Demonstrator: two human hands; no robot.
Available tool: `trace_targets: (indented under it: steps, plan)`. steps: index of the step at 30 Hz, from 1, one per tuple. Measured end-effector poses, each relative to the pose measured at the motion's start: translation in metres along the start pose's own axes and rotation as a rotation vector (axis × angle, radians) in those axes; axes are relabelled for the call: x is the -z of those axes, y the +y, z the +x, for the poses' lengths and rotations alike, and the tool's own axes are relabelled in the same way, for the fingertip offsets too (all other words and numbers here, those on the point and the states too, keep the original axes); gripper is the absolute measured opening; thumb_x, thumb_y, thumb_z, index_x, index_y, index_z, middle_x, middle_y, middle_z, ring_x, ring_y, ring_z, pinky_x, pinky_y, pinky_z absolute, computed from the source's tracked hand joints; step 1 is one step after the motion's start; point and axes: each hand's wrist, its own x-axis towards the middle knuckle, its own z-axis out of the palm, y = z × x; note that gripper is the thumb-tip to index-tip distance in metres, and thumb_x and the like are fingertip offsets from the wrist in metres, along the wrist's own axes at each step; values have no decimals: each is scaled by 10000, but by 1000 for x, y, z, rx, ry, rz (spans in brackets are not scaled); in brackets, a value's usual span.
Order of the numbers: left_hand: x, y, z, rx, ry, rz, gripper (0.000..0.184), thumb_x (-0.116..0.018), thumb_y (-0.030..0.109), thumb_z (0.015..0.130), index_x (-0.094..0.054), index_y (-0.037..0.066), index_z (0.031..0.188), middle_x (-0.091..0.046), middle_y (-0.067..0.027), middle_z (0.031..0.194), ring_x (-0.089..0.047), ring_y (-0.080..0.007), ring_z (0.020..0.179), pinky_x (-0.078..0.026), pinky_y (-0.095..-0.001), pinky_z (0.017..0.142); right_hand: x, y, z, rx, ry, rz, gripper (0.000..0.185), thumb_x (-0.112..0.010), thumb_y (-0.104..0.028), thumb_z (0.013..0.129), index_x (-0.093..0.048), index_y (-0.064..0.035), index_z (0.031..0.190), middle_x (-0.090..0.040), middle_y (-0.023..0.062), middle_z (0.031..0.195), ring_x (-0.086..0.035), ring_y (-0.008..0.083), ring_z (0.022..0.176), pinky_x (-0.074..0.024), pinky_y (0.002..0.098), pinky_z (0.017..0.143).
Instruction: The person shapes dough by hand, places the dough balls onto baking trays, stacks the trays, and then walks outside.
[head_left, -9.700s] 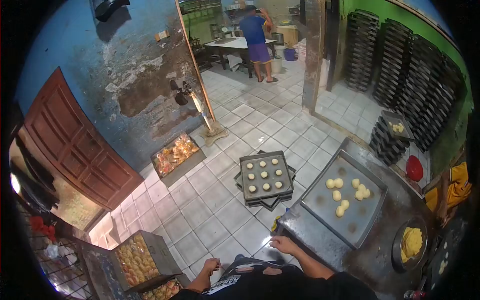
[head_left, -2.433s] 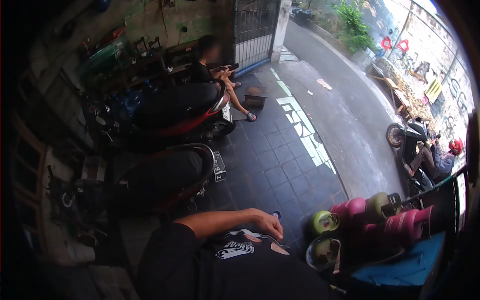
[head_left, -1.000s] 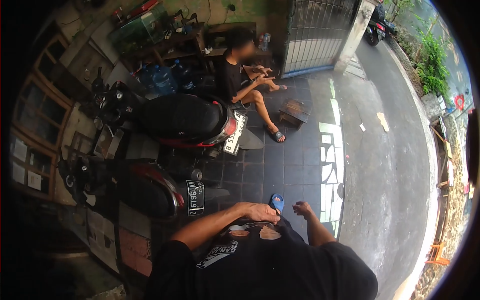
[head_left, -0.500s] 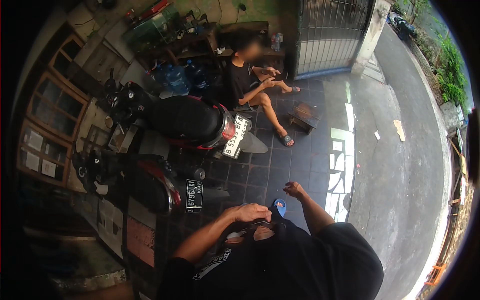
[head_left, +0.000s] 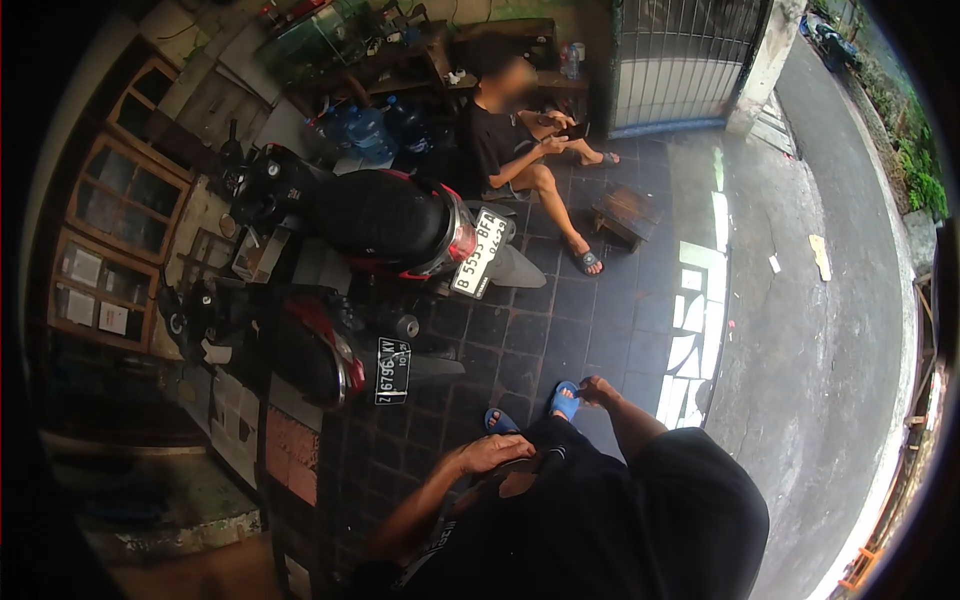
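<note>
My left hand [head_left: 495, 453] rests against the front of my black shirt [head_left: 610, 520], its fingers bent together over the cloth near the waist; whatever lies beneath them is hidden. Out to the right, my right hand [head_left: 598, 391] hangs in the air beside my blue sandal [head_left: 565, 400], fingers curled, and I cannot make out anything in it. The other sandal [head_left: 500, 420] shows just above my left hand.
Two parked motorbikes, one with a white plate [head_left: 479, 253], one with a black plate [head_left: 393, 371], stand at the left. Beyond them a person [head_left: 510, 145] sits holding a dark object. A low wooden stool [head_left: 627, 213], a barred gate [head_left: 687, 60] and the road [head_left: 810, 330] lie right.
The tiled room with dough trays has given way to the motorbikes and road. Over the last second the scene has shifted within view, and my right hand has moved beside the sandal.
</note>
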Motion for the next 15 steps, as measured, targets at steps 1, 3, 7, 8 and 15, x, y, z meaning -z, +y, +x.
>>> trace_targets:
  steps: [1,3,7,8,15]
  plan:
    - [-2,-2,0,-26,13,37,449,-446,406,1073,-666,34,1197,-664,-44,1121,-605,-158,1129,-445,-301,1007,3,-8,3,0,-1,-1,485,-714,-410,840,-677,-75,1190,-738,97,871,-696,237,752,-562,366,699]
    - [-6,-7,1,-26,7,45,452,-444,408,1074,-670,31,1179,-657,-40,1104,-604,-148,1115,-449,-299,995,8,-27,9,80,144,39,519,-719,-410,832,-667,-77,1226,-736,139,1002,-703,286,955,-550,389,855]
    - [-17,5,-8,86,47,24,470,-434,414,1078,-674,22,1175,-650,-34,1115,-608,-134,1085,-462,-302,960,27,-60,9,115,176,86,526,-726,-452,807,-689,-115,1209,-717,166,1121,-688,331,1054,-544,406,917]
    - [-22,5,-13,84,51,24,470,-434,414,1078,-674,22,1175,-650,-34,1115,-608,-134,1085,-462,-302,960,32,-65,10,112,138,131,523,-726,-457,808,-692,-118,1205,-710,164,1140,-682,336,1067,-542,406,924]
    - [-61,-24,-42,-64,187,33,488,-430,416,1077,-648,12,1243,-650,-63,1142,-611,-165,1098,-457,-293,985,1,-62,-11,136,110,-86,512,-706,-434,831,-672,-99,1216,-738,122,1032,-711,281,968,-557,395,865]
